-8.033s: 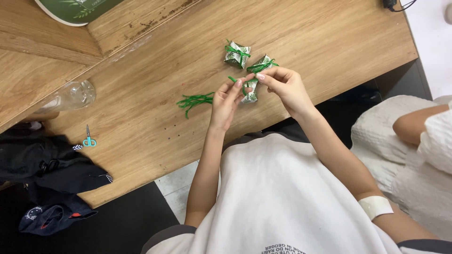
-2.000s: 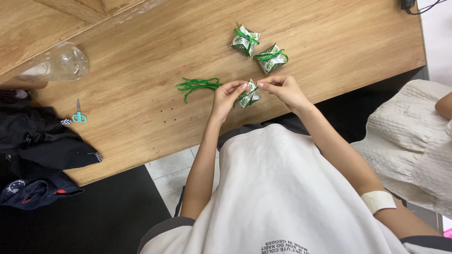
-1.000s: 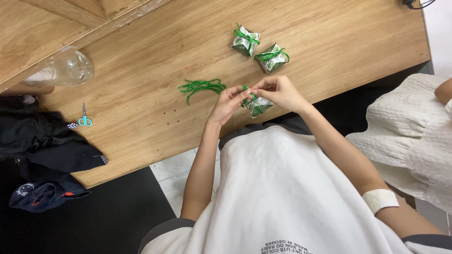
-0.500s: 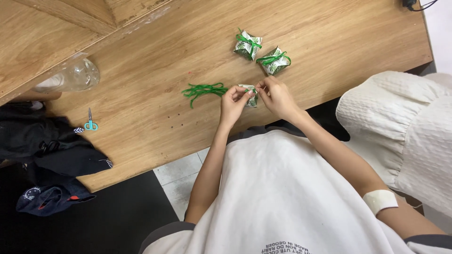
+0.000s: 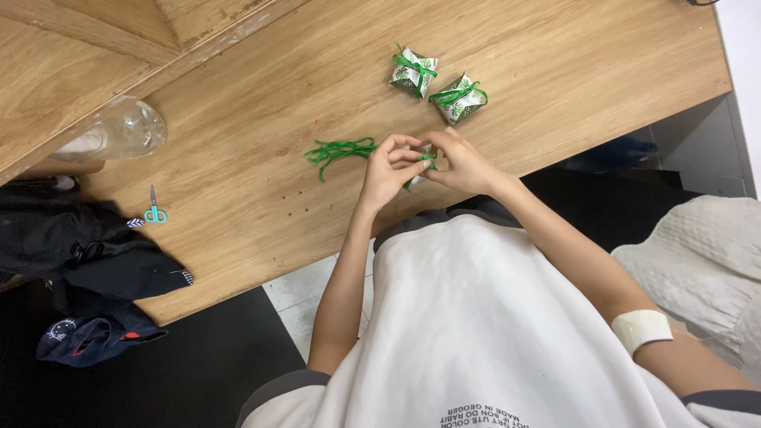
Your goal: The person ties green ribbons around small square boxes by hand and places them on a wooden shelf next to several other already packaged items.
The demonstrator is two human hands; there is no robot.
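Observation:
My left hand [image 5: 390, 168] and my right hand [image 5: 460, 161] meet over a small green-and-white wrapped packet [image 5: 418, 168] at the near edge of the wooden table [image 5: 261, 135]. Fingers of both hands pinch a green ribbon on the packet, which my hands mostly hide. A bundle of loose green ribbons [image 5: 339, 150] lies just left of my left hand. Two finished packets tied with green ribbon [image 5: 412, 72] [image 5: 459, 98] sit farther back on the table.
A clear plastic bottle [image 5: 120, 131] lies at the table's left. Small teal-handled scissors [image 5: 154, 208] rest near dark clothing [image 5: 87, 254] draped over the left edge. Another person's white garment [image 5: 705, 261] shows at the right.
My hands and the packet have stayed at the near table edge, fingers shifting on the ribbon. The person in white at the right has moved farther right and down.

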